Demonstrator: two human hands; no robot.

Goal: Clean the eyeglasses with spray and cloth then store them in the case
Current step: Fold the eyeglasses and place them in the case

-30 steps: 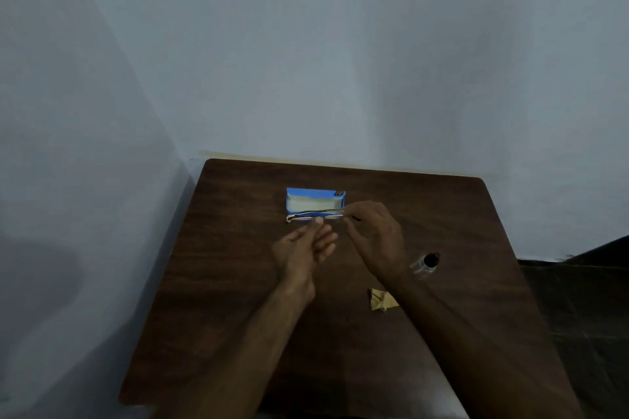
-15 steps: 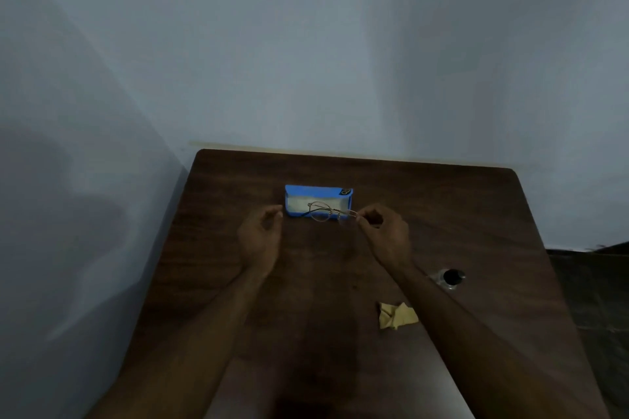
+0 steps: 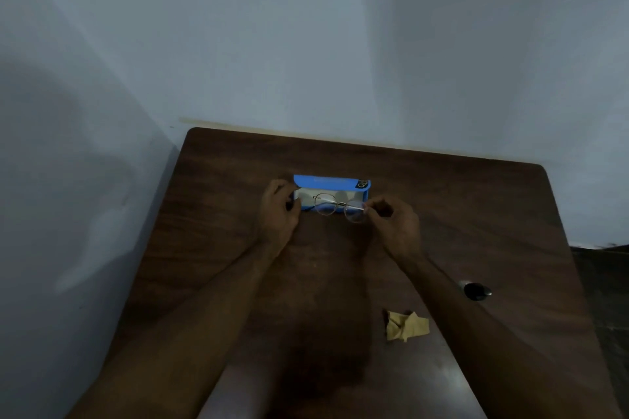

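Observation:
Thin round-rimmed eyeglasses (image 3: 337,207) hang over the open blue case (image 3: 326,182), which lies at the far middle of the table. My right hand (image 3: 391,226) pinches the right end of the frame. My left hand (image 3: 280,211) grips the left end of the case, fingers curled at its edge. A crumpled yellow cloth (image 3: 406,326) lies near my right forearm. The small spray bottle (image 3: 474,291) with a dark cap lies on its side to the right of that forearm.
The dark wooden table (image 3: 221,248) stands in a corner, with pale walls right behind it and to its left. Its right edge drops to a dark floor (image 3: 606,282).
The glasses have tilted so both lenses face up over the case. My left hand moved left from the middle to the case's end; my right hand kept its pinch.

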